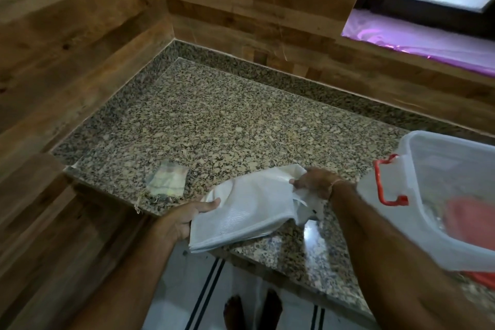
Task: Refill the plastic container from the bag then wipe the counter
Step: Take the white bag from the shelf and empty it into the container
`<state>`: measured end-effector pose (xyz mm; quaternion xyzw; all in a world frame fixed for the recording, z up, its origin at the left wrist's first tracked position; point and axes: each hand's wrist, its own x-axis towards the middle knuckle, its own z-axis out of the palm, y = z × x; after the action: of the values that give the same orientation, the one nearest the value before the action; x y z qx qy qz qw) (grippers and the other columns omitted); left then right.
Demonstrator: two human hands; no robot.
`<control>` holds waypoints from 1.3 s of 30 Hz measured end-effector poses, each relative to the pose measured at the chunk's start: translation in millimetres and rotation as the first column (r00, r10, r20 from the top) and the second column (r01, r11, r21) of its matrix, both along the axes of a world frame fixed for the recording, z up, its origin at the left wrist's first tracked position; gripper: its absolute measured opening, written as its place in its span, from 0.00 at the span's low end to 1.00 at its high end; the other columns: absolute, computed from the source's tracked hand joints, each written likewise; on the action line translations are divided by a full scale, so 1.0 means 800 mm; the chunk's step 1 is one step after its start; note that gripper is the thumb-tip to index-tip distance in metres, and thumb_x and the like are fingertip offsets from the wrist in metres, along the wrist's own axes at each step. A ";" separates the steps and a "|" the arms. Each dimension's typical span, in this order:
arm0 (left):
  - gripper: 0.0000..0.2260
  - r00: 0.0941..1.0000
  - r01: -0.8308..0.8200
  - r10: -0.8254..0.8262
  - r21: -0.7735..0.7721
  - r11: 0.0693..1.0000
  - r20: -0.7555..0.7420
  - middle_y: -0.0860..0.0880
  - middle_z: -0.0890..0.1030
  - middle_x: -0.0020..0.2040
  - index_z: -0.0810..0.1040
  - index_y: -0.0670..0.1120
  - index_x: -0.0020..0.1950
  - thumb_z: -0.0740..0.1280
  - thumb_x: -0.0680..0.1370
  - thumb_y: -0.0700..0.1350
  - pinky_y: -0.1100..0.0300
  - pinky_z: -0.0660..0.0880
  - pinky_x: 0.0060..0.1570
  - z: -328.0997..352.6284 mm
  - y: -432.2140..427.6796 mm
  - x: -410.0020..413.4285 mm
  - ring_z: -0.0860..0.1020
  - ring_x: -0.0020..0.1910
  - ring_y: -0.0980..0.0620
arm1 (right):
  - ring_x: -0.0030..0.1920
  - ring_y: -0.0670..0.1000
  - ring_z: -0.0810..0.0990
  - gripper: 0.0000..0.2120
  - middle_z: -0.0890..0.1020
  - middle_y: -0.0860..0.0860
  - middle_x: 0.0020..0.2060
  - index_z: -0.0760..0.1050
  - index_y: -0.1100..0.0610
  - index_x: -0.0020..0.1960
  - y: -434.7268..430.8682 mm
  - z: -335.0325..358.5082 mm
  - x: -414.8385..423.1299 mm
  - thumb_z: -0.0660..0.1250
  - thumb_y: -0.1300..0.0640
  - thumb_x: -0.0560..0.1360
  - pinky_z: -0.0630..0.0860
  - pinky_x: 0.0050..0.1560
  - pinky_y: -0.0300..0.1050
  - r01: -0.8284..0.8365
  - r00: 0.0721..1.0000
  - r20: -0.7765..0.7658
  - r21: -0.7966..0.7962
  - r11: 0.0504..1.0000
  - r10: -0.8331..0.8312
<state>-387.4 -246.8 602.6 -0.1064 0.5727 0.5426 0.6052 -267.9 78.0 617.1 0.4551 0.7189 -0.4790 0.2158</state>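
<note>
Spillage worried me: left hand (184,218) and right hand (316,182) each gripped an end of the limp bag (249,211); sagging could scatter contents short of the container (417,228).

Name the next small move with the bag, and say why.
Probably swing the bag's bunched end right, over the container. The left hand grips the bag's near edge and the right hand pinches the bunched end. The bag lies at the counter edge, and the container sits just right of the right hand.
</note>
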 end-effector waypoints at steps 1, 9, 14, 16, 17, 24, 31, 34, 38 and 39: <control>0.16 1.000 0.000 0.000 -0.018 1.000 0.006 0.41 0.86 0.42 0.79 0.38 0.54 0.74 0.70 0.44 0.54 0.83 0.33 0.003 0.003 -0.001 0.86 0.36 0.45 | 0.51 0.64 0.86 0.13 0.87 0.59 0.49 0.80 0.61 0.58 -0.002 0.003 0.000 0.74 0.55 0.76 0.84 0.53 0.60 0.021 1.000 -0.014 0.006 1.000 -0.021; 0.08 0.976 0.024 -0.029 -0.026 0.999 -0.214 0.41 0.86 0.39 0.78 0.38 0.55 0.69 0.80 0.42 0.54 0.82 0.30 0.099 0.029 -0.033 0.85 0.33 0.46 | 0.48 0.61 0.82 0.09 0.83 0.61 0.50 0.76 0.66 0.54 0.012 0.091 -0.009 0.71 0.65 0.76 0.80 0.57 0.67 0.169 0.954 -0.256 0.021 0.985 -0.158; 0.27 0.915 0.045 0.031 0.177 0.983 -0.403 0.41 0.87 0.45 0.79 0.41 0.60 0.82 0.64 0.46 0.51 0.84 0.35 0.213 0.079 -0.022 0.86 0.38 0.46 | 0.40 0.56 0.83 0.03 0.83 0.60 0.46 0.80 0.63 0.48 0.057 0.211 0.019 0.70 0.68 0.76 0.82 0.44 0.52 0.191 0.833 -0.538 0.067 0.979 -0.126; 0.34 0.886 0.080 0.046 0.249 0.965 -0.461 0.40 0.87 0.51 0.81 0.41 0.59 0.86 0.56 0.48 0.49 0.85 0.39 0.251 0.110 -0.004 0.87 0.41 0.46 | 0.39 0.54 0.82 0.05 0.83 0.58 0.43 0.82 0.62 0.48 0.080 0.261 0.048 0.69 0.69 0.78 0.81 0.45 0.51 0.201 0.783 -0.616 0.108 0.973 -0.093; 0.29 0.872 0.102 0.054 0.288 0.952 -0.487 0.39 0.86 0.53 0.81 0.41 0.60 0.83 0.62 0.46 0.50 0.85 0.41 0.267 0.129 0.010 0.87 0.42 0.46 | 0.39 0.54 0.82 0.05 0.83 0.57 0.42 0.82 0.61 0.47 0.094 0.283 0.069 0.69 0.68 0.78 0.80 0.47 0.51 0.213 0.755 -0.650 0.118 0.970 -0.087; 0.18 0.770 0.118 0.211 0.459 0.880 -0.602 0.43 0.85 0.55 0.77 0.42 0.64 0.74 0.75 0.37 0.54 0.84 0.42 0.322 0.289 0.160 0.85 0.46 0.47 | 0.23 0.38 0.79 0.11 0.82 0.42 0.24 0.78 0.57 0.43 0.216 0.366 0.245 0.66 0.71 0.78 0.76 0.30 0.34 0.356 0.579 -0.807 0.118 0.927 -0.119; 0.13 0.579 0.132 0.289 0.437 0.890 -0.762 0.46 0.84 0.47 0.75 0.43 0.55 0.76 0.75 0.36 0.56 0.82 0.36 0.261 0.404 0.290 0.82 0.43 0.48 | 0.35 0.44 0.82 0.08 0.84 0.48 0.36 0.82 0.57 0.48 0.298 0.278 0.362 0.69 0.68 0.78 0.78 0.35 0.35 0.548 0.343 -0.905 -0.024 0.836 -0.251; 0.15 0.423 0.124 0.266 0.346 0.930 -0.866 0.52 0.85 0.48 0.77 0.49 0.57 0.76 0.75 0.38 0.58 0.82 0.38 0.228 0.414 0.315 0.83 0.42 0.55 | 0.38 0.45 0.83 0.09 0.85 0.50 0.39 0.82 0.58 0.54 0.301 0.225 0.377 0.68 0.68 0.79 0.80 0.37 0.38 0.536 0.249 -0.903 -0.172 0.827 -0.349; 0.18 0.133 0.235 0.165 0.193 0.952 -0.977 0.56 0.82 0.51 0.77 0.51 0.58 0.77 0.73 0.37 0.68 0.76 0.40 0.205 0.415 0.323 0.79 0.46 0.67 | 0.52 0.55 0.83 0.17 0.85 0.59 0.54 0.77 0.63 0.68 0.308 0.190 0.400 0.69 0.65 0.80 0.83 0.48 0.44 0.383 0.194 -0.870 -0.358 0.851 -0.453; 0.19 0.094 0.268 0.120 0.141 0.953 -0.988 0.55 0.82 0.53 0.76 0.51 0.59 0.77 0.73 0.38 0.70 0.75 0.41 0.203 0.414 0.323 0.79 0.48 0.68 | 0.55 0.58 0.83 0.19 0.84 0.62 0.59 0.76 0.62 0.70 0.311 0.190 0.404 0.69 0.60 0.80 0.84 0.50 0.47 0.296 0.195 -0.860 -0.407 0.864 -0.472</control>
<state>-128.9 84.4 764.6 0.4037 0.7485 0.5168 0.0980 55.6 327.0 769.1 0.2340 0.5292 -0.7420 -0.3385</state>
